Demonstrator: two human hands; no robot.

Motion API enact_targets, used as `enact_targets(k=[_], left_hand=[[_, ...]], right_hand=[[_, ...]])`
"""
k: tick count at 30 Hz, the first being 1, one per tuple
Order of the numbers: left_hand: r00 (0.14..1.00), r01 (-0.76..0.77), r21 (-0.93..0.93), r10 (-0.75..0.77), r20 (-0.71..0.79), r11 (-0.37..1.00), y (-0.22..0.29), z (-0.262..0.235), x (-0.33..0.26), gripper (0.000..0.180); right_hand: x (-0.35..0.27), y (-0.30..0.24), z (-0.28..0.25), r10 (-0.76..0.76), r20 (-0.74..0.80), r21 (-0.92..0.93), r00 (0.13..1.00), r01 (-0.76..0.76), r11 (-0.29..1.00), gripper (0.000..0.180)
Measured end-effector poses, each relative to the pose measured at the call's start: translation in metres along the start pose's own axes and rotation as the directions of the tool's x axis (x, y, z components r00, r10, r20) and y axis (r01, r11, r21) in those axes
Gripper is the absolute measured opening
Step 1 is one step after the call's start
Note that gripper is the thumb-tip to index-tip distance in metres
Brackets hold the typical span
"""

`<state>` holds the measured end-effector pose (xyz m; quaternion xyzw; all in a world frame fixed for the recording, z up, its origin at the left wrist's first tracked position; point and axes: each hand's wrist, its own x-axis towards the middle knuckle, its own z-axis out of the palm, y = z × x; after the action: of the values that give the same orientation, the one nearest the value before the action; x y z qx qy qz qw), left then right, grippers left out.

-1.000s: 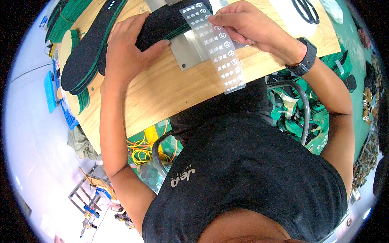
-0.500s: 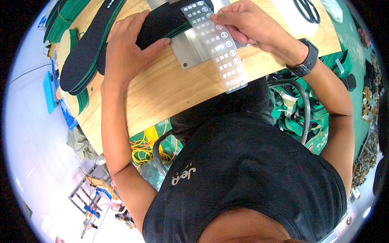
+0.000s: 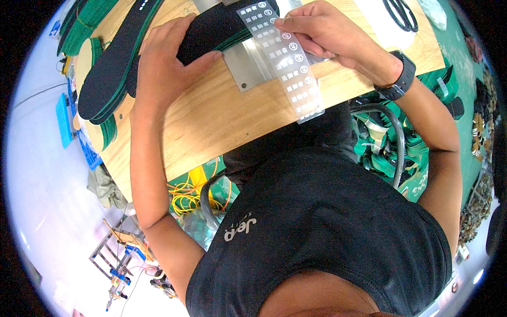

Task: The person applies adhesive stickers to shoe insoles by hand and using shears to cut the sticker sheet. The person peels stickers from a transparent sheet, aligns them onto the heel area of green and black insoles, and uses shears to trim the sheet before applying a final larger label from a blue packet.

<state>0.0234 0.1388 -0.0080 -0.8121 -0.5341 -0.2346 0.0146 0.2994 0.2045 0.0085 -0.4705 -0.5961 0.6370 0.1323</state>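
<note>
My left hand is wrapped round the near end of a stack of black-topped green insoles, thumb along one edge and fingers on the other side. A clear strip of white printed transfer labels lies slantwise across the other end of that stack, and its lower end hangs over the table edge. My right hand pinches the strip's right edge between thumb and forefinger. Under the strip is a metal plate, partly covered. The far end of the stack is hidden by the strip and cut off by the picture's top.
More black and green insoles lie left of my left hand on the wooden table. A black cord loop rests on a white surface at the upper right. Below are a grey chair arm, green offcuts and yellow cables.
The strip has shifted very slightly right and down at its lower end. My left forearm has moved a little to the left. Both hands keep their holds.
</note>
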Motion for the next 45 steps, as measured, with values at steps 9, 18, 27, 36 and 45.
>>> enact_targets(k=[9, 18, 27, 36, 45], left_hand=[[1.0, -0.016, -0.008, 0.016, -0.01, 1.0, -0.0006, 0.0004, -0.001, 0.064], [1.0, -0.014, -0.001, 0.014, -0.007, 1.0, -0.0014, 0.002, -0.0014, 0.065], [1.0, -0.016, 0.007, 0.016, -0.003, 1.0, -0.001, 0.0018, -0.0009, 0.065], [0.998, 0.043, -0.011, -0.042, 0.043, 0.999, 0.0038, -0.0021, -0.0008, 0.067], [1.0, -0.005, 0.001, 0.005, -0.019, 1.0, 0.0004, 0.0013, -0.0015, 0.064]], right_hand=[[-0.0001, 0.0013, 0.0005, -0.008, 0.004, 0.006, 1.0, 0.008, 1.0, 0.031], [-0.0026, -0.001, 0.0012, -0.003, -0.02, -0.014, 1.0, 0.003, 1.0, 0.03], [-0.0047, -0.0015, 0.0027, -0.056, -0.025, -0.019, 0.998, 0.056, 0.998, 0.034], [-0.0052, -0.0006, 0.003, -0.073, -0.021, -0.016, 0.997, 0.072, 0.997, 0.038], [-0.0092, -0.0053, 0.0023, -0.051, -0.032, -0.05, 0.998, 0.049, 0.998, 0.036]])
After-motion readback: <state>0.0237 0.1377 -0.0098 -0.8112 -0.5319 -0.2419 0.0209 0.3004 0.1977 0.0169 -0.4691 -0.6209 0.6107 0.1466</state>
